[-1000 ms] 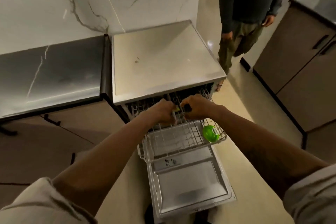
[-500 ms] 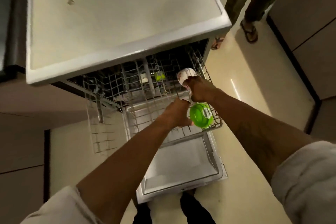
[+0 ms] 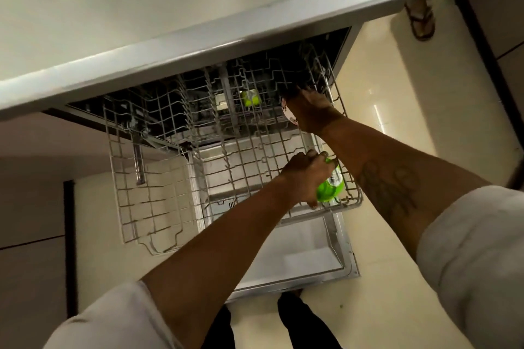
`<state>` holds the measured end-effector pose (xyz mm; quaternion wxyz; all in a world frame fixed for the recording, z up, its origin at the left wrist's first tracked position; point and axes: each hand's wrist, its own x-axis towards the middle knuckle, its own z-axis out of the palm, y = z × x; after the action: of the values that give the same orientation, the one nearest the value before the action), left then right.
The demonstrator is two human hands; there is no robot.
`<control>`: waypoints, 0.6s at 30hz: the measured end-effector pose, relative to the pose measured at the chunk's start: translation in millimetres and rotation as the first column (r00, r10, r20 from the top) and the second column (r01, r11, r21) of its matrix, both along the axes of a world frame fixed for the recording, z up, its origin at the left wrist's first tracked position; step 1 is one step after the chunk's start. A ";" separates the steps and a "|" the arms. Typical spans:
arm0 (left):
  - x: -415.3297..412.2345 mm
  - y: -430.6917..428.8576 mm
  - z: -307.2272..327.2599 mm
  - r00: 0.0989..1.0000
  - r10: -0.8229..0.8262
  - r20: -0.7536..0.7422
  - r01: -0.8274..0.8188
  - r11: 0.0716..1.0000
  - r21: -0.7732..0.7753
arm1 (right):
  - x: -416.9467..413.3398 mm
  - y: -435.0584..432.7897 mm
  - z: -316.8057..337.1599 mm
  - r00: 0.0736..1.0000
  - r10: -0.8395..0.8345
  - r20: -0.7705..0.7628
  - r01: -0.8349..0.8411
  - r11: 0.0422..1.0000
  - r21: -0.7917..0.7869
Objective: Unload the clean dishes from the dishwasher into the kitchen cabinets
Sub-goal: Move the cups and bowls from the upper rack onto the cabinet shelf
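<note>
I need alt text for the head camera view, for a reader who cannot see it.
Over a pulled-out dishwasher rack, the left hand grips a green cup while the right hand holds a white cup. Another person's sandalled foot shows top right.

Pulled-out wire rack (image 3: 158,207) carries a green cup (image 3: 330,191) near its right edge

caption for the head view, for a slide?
Left hand grips a green cup in the pulled-out dishwasher rack; right hand holds a white cup.

left hand (image 3: 304,176) grips green cup (image 3: 330,188); right hand (image 3: 312,113) holds mug (image 3: 287,113).
</note>
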<state>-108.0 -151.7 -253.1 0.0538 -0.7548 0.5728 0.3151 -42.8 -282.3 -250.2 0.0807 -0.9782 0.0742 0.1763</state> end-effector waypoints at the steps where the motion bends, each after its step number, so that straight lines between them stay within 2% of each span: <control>1: -2.8 -1.9 1.9 0.999 -0.012 0.031 0.012 1.000 0.007 | 0.0 0.3 1.6 1.000 0.005 0.002 -0.005 1.000 -0.004; 5: -7.8 -4.1 20.1 0.995 0.046 0.088 -0.048 0.998 0.028 | -6.5 8.4 19.6 0.999 0.041 -0.026 -0.042 0.999 -0.034; 10: 7.0 31.5 58.8 0.978 0.040 0.204 -0.041 0.999 0.001 | -17.3 27.1 58.6 0.999 0.027 0.016 -0.027 0.999 -0.035; 16: 42.0 145.7 114.9 0.927 0.301 0.223 -0.298 0.953 -0.048 | -45.5 71.3 99.9 0.997 -0.070 0.023 0.068 0.994 0.086; 18: 49.7 192.0 135.4 0.897 0.376 0.233 -0.371 0.926 -0.068 | -54.2 97.1 123.1 0.999 -0.047 -0.007 0.047 0.994 0.100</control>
<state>-58.3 40.3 -117.7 0.0537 -0.8839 0.4098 0.2190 -97.0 -185.3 -127.1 0.1336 -0.9705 0.0884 0.1801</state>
